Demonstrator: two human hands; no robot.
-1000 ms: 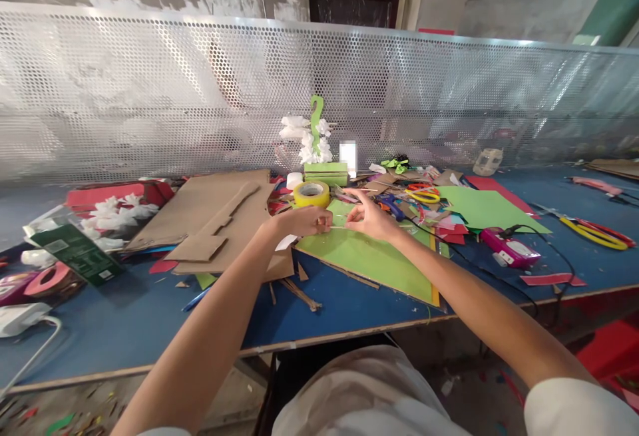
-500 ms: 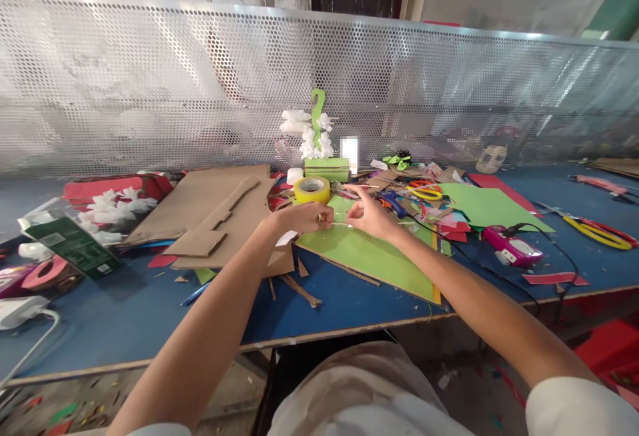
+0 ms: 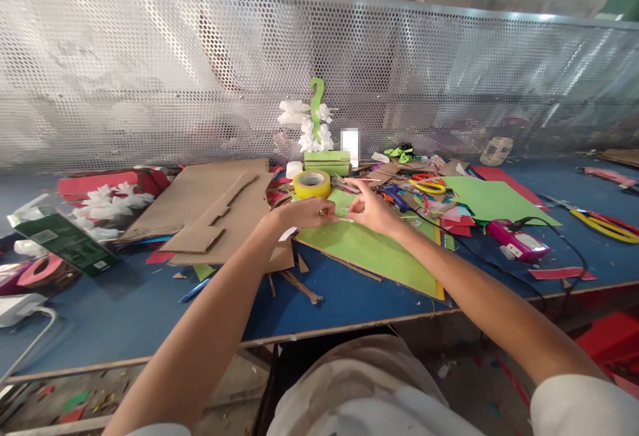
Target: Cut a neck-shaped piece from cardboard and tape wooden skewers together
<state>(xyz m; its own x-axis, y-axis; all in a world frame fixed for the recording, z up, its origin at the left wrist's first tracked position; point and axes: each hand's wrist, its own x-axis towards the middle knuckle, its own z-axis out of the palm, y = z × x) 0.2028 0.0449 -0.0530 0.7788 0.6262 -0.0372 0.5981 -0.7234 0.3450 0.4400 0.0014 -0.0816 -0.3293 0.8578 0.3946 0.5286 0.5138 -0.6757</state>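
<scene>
Both my hands are close together over a light green sheet [image 3: 369,256] lying on the table. My left hand [image 3: 319,212] is closed, its fingertips pinched on one end of a thin, clear strip [image 3: 344,219]. From the other side, my right hand [image 3: 372,211] pinches the strip between thumb and fingers. The strip is small and shiny, so its material is hard to make out. Just beyond my left hand lies a yellow roll of tape [image 3: 312,185]. Behind it stands a green hook-shaped piece [image 3: 316,100] with white paper flowers on a green block [image 3: 327,162].
Brown cardboard [image 3: 224,190] lies to the left, beside a green box [image 3: 64,239]. A blue glue gun [image 3: 396,198], yellow-handled scissors [image 3: 428,185], paper scraps and a corded magenta device [image 3: 518,239] lie to the right. A perforated metal screen [image 3: 200,63] runs along the back.
My view has tilted slightly downward. My hands have drawn a little closer together, and the thin strip between them shows less clearly. The things on the table stay in place.
</scene>
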